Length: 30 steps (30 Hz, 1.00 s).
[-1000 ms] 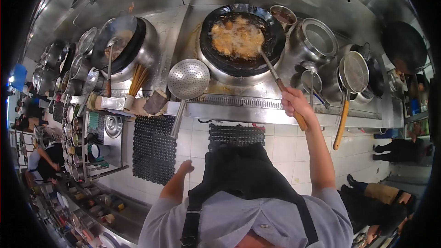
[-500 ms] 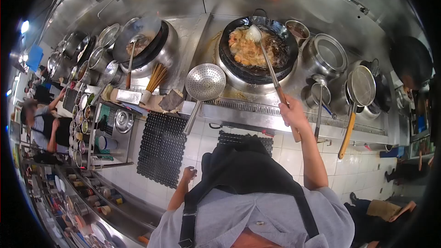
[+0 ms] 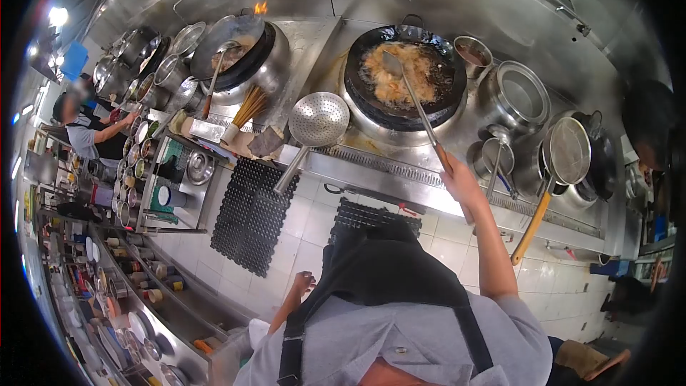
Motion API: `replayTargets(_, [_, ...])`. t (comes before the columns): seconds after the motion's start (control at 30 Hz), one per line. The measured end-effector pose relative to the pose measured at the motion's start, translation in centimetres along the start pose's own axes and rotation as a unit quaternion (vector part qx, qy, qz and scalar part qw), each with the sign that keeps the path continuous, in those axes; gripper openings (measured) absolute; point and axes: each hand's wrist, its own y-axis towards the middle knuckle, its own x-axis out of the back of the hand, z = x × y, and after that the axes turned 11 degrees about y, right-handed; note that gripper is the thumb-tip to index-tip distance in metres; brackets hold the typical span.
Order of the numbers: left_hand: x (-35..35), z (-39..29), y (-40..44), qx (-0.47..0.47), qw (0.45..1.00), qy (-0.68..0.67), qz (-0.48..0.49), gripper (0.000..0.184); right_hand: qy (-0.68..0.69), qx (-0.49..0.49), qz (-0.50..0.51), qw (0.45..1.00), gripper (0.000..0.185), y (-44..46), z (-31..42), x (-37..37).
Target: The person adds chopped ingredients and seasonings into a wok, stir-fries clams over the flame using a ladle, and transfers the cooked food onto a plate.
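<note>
My right hand point(image 3: 461, 184) is closed around the wooden handle of a long wok ladle point(image 3: 421, 109). The ladle slants up and left into a black wok, with its metal head among the food. Golden-brown pieces point(image 3: 400, 82) bubble there in dark oil. The wok point(image 3: 352, 84) sits on a round steel burner ring. A perforated strainer point(image 3: 319, 120) rests left of the wok, its handle sticking out over the counter's front edge. Low beside my apron hangs my left hand point(image 3: 304, 282), fingers loosely bent and nothing visible in it.
Another wok point(image 3: 232, 57) with a ladle stands to the left, a flame point(image 3: 261, 8) behind it. A bamboo brush point(image 3: 246, 111) lies nearby. Pots point(image 3: 524, 93) and a mesh skimmer point(image 3: 567, 146) are at right. A co-worker point(image 3: 89, 132) stands far left by ingredient containers.
The ladle's head has turned and moved slightly within the wok, and the food foams more evenly. A flame has appeared behind the left wok. The camera view has shifted slightly.
</note>
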Motion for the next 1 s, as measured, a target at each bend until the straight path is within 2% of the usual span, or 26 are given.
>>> replayTargets(0.03, [-1.3, 2.2, 1.7, -0.016, 1.000, -0.017, 0.002, 0.044, 0.001, 0.007, 0.005, 1.000, 0.050, 1.5, 0.1, 0.0])
replayTargets(0.13, [-2.4, 1.3, -0.7, -0.017, 0.999, -0.036, -0.002, 0.045, -0.023, -0.065, 0.053, 0.996, 0.049, 4.3, 0.9, 0.9])
replayTargets(0.23, [-3.8, -0.5, -2.7, -0.015, 0.998, -0.010, -0.061, 0.047, 0.002, 0.001, 0.032, 0.999, 0.049, 5.0, -0.4, 1.3])
replayTargets(0.33, [-5.6, 0.4, -2.9, -0.016, 0.992, -0.087, -0.084, 0.044, 0.006, 0.038, -0.032, 0.999, 0.048, 6.4, 0.2, -0.7])
replayTargets(0.4, [-7.8, 6.7, 3.1, -0.135, 0.985, 0.046, -0.095, 0.042, 0.045, -0.001, 0.000, 0.999, 0.048, 8.2, 1.0, -0.6])
replayTargets(0.43, [-8.4, 7.5, 3.9, -0.192, 0.969, 0.108, -0.111, 0.041, 0.062, -0.013, 0.004, 0.998, 0.048, 9.1, 0.4, -0.7])
replayTargets(0.6, [-8.9, 7.6, 3.2, -0.128, 0.982, 0.051, -0.126, 0.043, 0.006, 0.065, -0.086, 0.994, 0.039, 10.7, -0.9, -1.2])
replayTargets(0.7, [-8.6, 8.1, 3.2, -0.122, 0.983, 0.031, -0.130, 0.043, -0.051, -0.005, -0.008, 0.999, 0.042, 11.0, -1.5, 0.6])
replayTargets(0.77, [-7.0, 5.8, 0.6, -0.056, 0.992, -0.061, -0.095, 0.044, -0.007, 0.075, -0.058, 0.995, 0.047, 8.5, -3.3, 1.1])
replayTargets(0.83, [-5.7, 2.4, -2.9, -0.016, 0.988, -0.123, -0.092, 0.046, -0.005, 0.053, -0.105, 0.993, 0.058, 4.6, -4.4, 1.6])
replayTargets(0.87, [-5.5, 2.2, -3.9, -0.013, 0.989, -0.109, -0.095, 0.047, -0.002, 0.089, -0.133, 0.987, 0.062, 2.5, -5.5, 1.4])
replayTargets(0.93, [-5.8, 5.8, -1.5, -0.076, 0.988, -0.091, -0.096, 0.048, -0.059, -0.066, -0.188, 0.978, 0.068, -1.7, -5.2, 0.3])
replayTargets(1.0, [-4.9, 4.8, -2.9, 0.018, 0.980, -0.178, -0.092, 0.049, -0.059, 0.032, -0.265, 0.962, 0.068, -4.1, -11.7, -2.4])
